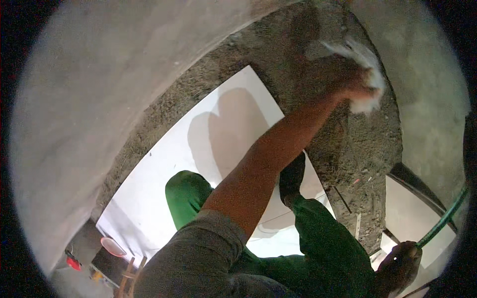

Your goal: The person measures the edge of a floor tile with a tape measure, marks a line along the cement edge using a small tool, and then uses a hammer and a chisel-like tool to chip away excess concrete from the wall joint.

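**A:** Person's crouched on the white floor tile [164,174], one hand [358,87] stretched out, fist closed on a white rag [370,64] pressed to the rough mortar bed [348,144].

**B:** Right hand [400,260] is wrapped round a green hose [442,221]. Overreach like that, I reckon a knee slides, or grit gets dragged onto the tile.

A rough grey mortar-covered floor [348,149] carried a large white square tile [164,169] laid flat against it. A second white tile [412,218] lay at the right, set apart by a strip of bare mortar.
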`<action>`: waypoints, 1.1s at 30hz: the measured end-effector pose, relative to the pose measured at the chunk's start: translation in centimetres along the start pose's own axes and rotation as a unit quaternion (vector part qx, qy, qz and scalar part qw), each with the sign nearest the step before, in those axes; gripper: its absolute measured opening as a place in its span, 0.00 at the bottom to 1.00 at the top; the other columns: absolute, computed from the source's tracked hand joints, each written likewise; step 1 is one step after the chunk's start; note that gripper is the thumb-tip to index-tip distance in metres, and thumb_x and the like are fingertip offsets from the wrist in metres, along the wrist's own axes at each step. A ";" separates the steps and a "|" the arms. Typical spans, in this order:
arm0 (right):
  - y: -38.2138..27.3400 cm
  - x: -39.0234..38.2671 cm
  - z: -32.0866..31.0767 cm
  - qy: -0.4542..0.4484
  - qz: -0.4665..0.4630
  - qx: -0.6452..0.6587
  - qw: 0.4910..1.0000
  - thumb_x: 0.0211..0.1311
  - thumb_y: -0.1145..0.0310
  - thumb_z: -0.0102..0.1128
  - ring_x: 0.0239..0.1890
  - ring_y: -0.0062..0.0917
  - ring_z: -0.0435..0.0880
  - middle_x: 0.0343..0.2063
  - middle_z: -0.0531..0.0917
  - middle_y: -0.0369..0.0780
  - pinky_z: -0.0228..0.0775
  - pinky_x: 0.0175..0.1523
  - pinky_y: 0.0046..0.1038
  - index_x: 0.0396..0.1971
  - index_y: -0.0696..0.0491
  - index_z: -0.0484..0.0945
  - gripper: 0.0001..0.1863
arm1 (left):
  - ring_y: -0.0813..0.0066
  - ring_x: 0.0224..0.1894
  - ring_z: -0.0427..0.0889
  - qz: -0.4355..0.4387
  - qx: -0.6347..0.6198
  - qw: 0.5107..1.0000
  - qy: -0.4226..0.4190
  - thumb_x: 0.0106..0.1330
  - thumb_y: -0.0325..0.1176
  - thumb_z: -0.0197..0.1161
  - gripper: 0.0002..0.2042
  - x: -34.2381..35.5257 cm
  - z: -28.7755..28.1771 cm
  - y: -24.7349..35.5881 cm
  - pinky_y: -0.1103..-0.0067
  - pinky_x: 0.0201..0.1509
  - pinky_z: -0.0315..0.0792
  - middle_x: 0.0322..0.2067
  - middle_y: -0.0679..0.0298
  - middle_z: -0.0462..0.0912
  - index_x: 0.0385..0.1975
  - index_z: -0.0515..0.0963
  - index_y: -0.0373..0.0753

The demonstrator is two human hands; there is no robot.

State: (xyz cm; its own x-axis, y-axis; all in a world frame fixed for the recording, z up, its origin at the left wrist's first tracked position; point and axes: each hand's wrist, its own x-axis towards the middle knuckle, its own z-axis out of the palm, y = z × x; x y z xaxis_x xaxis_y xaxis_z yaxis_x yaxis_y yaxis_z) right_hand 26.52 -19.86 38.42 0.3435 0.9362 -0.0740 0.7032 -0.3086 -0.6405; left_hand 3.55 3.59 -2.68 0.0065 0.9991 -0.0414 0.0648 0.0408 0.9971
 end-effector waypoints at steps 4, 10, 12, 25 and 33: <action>1.7 0.3 0.2 0.029 0.006 0.117 0.993 0.75 0.62 0.60 0.34 0.21 0.76 0.28 0.77 0.36 0.70 0.44 0.25 0.34 0.57 0.76 0.13 | 0.35 0.76 0.55 0.058 0.116 0.992 -0.010 0.64 0.61 0.64 0.43 -6.6 -2.3 3.3 0.48 0.76 0.54 0.75 0.38 0.54 0.74 0.61 0.41; 1.9 1.9 0.2 0.015 -0.001 0.123 0.992 0.73 0.61 0.62 0.37 0.22 0.75 0.32 0.77 0.37 0.70 0.46 0.25 0.37 0.56 0.76 0.13 | 0.34 0.74 0.57 0.023 0.401 0.905 0.140 0.70 0.46 0.62 0.31 -18.6 -22.8 -8.4 0.45 0.74 0.57 0.71 0.42 0.62 0.70 0.66 0.39; 0.8 1.6 1.4 0.022 0.000 0.113 0.993 0.73 0.61 0.62 0.38 0.22 0.75 0.33 0.77 0.38 0.70 0.47 0.25 0.38 0.56 0.76 0.13 | 0.36 0.74 0.57 -0.035 0.503 0.854 0.130 0.71 0.44 0.61 0.30 -23.9 -29.5 -10.7 0.48 0.77 0.54 0.71 0.45 0.62 0.70 0.66 0.41; -4.3 -1.4 6.4 0.029 -0.031 0.078 0.996 0.69 0.58 0.65 0.47 0.24 0.74 0.43 0.76 0.42 0.68 0.54 0.30 0.46 0.55 0.75 0.17 | 0.43 0.69 0.68 -0.136 0.563 0.742 0.338 0.65 0.36 0.61 0.26 -50.1 -36.7 -9.2 0.48 0.71 0.61 0.64 0.48 0.72 0.64 0.71 0.41; -5.1 -2.6 6.9 0.030 -0.037 0.070 0.996 0.67 0.57 0.66 0.53 0.25 0.73 0.49 0.76 0.45 0.67 0.58 0.33 0.51 0.54 0.75 0.21 | 0.45 0.64 0.74 -0.408 0.458 0.703 0.360 0.63 0.45 0.62 0.27 -54.0 -39.6 -7.3 0.51 0.66 0.68 0.60 0.53 0.78 0.64 0.75 0.47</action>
State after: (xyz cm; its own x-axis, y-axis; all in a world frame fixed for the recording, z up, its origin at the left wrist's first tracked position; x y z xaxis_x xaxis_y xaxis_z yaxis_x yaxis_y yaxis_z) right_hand 17.72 -19.58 36.56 0.3329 0.9427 0.0210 0.6353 -0.2077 -0.7438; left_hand -36.83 -50.28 -5.12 -0.8916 0.4049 -0.2026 0.3708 0.9098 0.1865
